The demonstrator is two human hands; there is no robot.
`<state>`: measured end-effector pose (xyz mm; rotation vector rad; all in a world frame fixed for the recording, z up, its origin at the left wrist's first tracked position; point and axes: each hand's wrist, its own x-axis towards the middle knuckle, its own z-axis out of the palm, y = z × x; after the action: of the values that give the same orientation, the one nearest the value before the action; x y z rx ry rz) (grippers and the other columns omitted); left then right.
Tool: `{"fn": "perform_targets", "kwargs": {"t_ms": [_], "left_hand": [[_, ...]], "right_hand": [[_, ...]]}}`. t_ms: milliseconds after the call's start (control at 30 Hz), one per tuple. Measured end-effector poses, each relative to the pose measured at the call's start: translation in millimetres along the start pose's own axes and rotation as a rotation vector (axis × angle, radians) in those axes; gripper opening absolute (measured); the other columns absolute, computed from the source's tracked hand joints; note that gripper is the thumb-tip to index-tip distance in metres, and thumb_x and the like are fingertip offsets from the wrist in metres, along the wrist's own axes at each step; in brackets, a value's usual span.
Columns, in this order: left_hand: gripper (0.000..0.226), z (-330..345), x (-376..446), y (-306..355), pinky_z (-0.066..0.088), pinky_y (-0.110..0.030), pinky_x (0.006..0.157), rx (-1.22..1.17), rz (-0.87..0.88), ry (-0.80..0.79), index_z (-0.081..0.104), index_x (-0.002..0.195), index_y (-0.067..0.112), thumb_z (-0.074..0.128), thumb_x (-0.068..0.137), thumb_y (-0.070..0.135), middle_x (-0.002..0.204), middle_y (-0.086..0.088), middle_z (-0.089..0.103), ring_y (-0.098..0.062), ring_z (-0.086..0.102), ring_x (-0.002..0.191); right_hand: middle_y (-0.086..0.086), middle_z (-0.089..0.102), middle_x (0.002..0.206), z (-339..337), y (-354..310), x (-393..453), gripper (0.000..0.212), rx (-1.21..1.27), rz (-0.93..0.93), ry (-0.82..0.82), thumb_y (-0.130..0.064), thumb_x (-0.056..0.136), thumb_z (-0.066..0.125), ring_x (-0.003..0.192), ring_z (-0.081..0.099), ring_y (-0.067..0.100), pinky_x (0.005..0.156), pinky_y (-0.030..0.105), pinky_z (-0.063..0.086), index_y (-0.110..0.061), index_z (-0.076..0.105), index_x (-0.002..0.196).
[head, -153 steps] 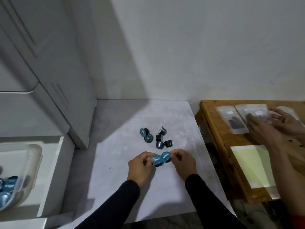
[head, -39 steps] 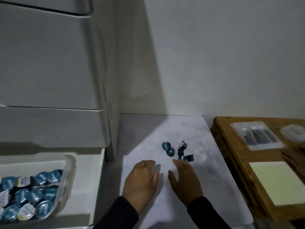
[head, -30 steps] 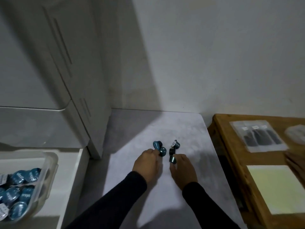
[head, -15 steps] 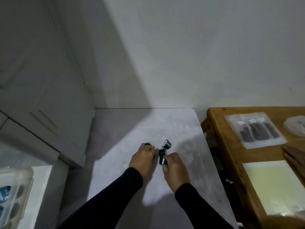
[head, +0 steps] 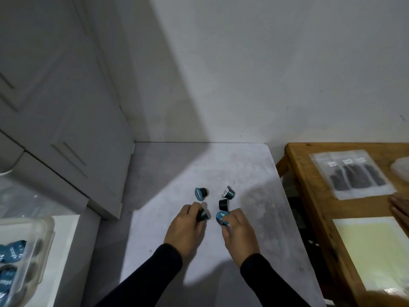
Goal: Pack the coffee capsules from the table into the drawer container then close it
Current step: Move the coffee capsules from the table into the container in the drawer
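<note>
On the white table [head: 254, 178] lie three loose dark capsules with blue lids: one on its side [head: 201, 193], one tilted [head: 228, 193] and one dark one [head: 223, 204]. My left hand [head: 185, 230] is closed around a dark capsule [head: 202, 215]. My right hand [head: 238, 232] pinches a capsule with its blue lid [head: 221, 218] facing up. At the far left, a clear plastic container [head: 33, 258] in the open white drawer [head: 66, 262] holds several blue-lidded capsules [head: 12, 253].
A grey cabinet [head: 55, 107] stands left of the table against the wall. A wooden table [head: 314, 213] on the right carries clear bags of dark items [head: 352, 173], a pale yellow sheet [head: 376, 251], and another person's fingers [head: 401, 207] at the edge.
Earlier my hands were empty and flat on the table. Since then they reached the group of capsules and each picked one up, lifting slightly toward me.
</note>
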<state>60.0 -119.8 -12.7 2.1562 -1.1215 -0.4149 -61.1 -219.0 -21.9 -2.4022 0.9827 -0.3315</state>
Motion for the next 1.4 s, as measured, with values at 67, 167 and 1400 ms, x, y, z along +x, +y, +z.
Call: {"fn": "perform_targets", "kwargs": {"t_ms": [67,167,1400], "left_hand": [[0.04,3,-10,-5,0.034,-0.004,0.067,-0.061,0.004,-0.02,0.047,0.121,0.033,0.054,0.086,0.016,0.103,0.01,0.05,-0.004,0.047,0.08],[0.044,6,-18,-9,0.036,0.001,0.079,-0.106,-0.014,-0.027,0.05,0.124,0.038,0.054,0.087,0.014,0.105,0.014,0.046,0.003,0.049,0.091],[0.02,-90,-64,19,0.052,-0.016,0.076,-1.044,-0.538,0.591,0.074,0.085,0.026,0.069,0.08,0.007,0.089,0.008,0.075,-0.004,0.069,0.087]], "right_hand": [[0.007,0.059,0.097,1,-1,-4,0.018,0.031,0.004,0.014,-0.002,0.077,0.065,0.081,0.058,0.014,0.075,0.014,0.044,-0.007,0.065,0.094],[0.004,0.055,0.093,0,-1,-7,0.014,0.112,0.052,0.055,-0.008,0.075,0.072,0.078,0.054,0.01,0.075,0.007,0.04,-0.008,0.065,0.088],[-0.007,0.069,0.055,-34,-129,2,0.016,1.023,0.336,0.051,0.007,0.079,0.062,0.054,0.06,0.006,0.055,0.013,0.05,-0.007,0.069,0.077]]}}
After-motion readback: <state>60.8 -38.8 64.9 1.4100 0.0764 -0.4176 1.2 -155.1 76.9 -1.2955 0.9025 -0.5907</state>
